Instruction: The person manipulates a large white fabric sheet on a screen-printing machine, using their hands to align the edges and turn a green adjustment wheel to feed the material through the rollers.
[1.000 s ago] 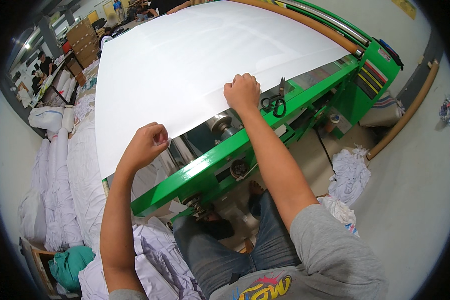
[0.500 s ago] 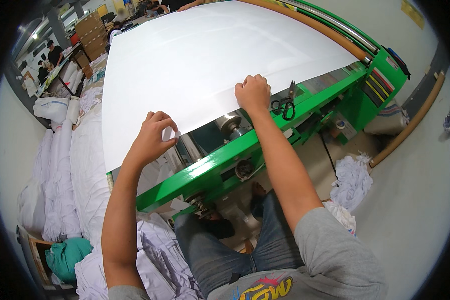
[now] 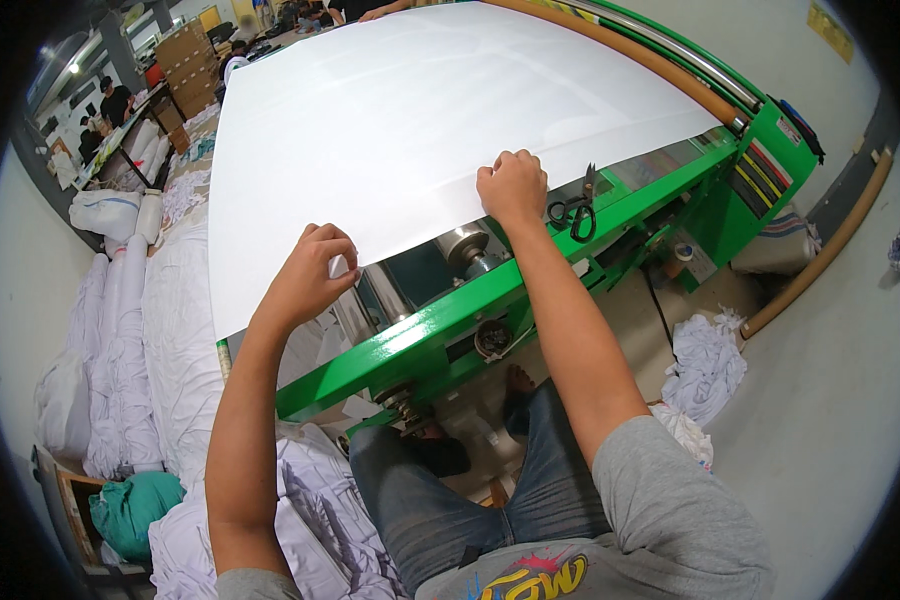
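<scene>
Wide white sheet (image 3: 410,120) lay across the green machine frame (image 3: 420,338), spread ahead of both hands, its near edge running in at the fingers. Left hand (image 3: 317,272) pinched that edge, thumb against curled fingers. Right hand (image 3: 513,187), farther along, was curled closed on the same edge. 1 pair of black-handled scissors (image 3: 576,216) rested just beside the right hand. Brown tube (image 3: 660,70) spanned the sheet's right side.
</scene>
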